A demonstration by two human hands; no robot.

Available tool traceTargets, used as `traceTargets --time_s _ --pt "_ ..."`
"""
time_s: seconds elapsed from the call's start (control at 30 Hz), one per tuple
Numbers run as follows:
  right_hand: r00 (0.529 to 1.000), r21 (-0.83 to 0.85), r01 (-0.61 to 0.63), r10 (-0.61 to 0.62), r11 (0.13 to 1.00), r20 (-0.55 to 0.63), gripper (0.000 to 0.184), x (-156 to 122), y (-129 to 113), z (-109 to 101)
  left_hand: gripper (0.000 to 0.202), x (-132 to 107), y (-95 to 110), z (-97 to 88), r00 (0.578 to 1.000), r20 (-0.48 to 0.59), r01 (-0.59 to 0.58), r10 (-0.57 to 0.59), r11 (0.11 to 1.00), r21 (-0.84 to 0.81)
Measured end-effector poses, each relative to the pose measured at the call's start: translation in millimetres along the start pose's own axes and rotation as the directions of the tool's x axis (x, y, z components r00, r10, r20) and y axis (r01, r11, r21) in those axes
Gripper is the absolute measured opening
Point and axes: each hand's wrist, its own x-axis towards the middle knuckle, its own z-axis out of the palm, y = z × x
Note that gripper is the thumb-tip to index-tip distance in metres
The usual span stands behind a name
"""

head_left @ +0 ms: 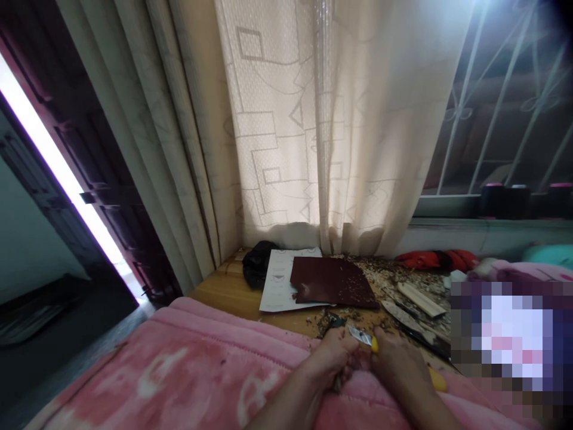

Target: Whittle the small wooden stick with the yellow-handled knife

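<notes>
My left hand point(333, 355) is closed around a small piece of wood that is mostly hidden by my fingers. My right hand point(398, 358) is wrapped round a yellow-handled knife point(364, 338) whose blade points left, toward the left hand. Both hands rest close together on a pink blanket point(197, 370) at the bottom of the view. Wood shavings point(385, 280) are scattered just beyond them on a wooden surface point(224, 292).
A dark red sheet point(331, 280) lies on white paper point(280, 280). A black bundle point(257, 263) sits at the back left, red cloth point(436, 260) at the back right, and wooden strips point(421, 298) nearby. Cream curtains point(313, 131), a barred window point(505, 119) and a dark door point(98, 173) surround the spot.
</notes>
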Motion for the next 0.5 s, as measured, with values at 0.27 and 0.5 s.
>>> traceTargets --time_s 0.27,0.5 --pt "1.0 -0.015 -0.006 0.006 1.0 0.007 0.02 1.8 -1.0 1.1 0.015 7.7 -11.3 -1.8 0.996 -0.076 -0.049 0.054 0.996 0.072" --pt "1.0 -0.013 0.008 -0.008 1.0 -0.008 0.021 0.5 -0.5 0.8 0.011 4.7 -3.1 8.5 0.984 -0.129 -0.109 0.122 0.989 0.101"
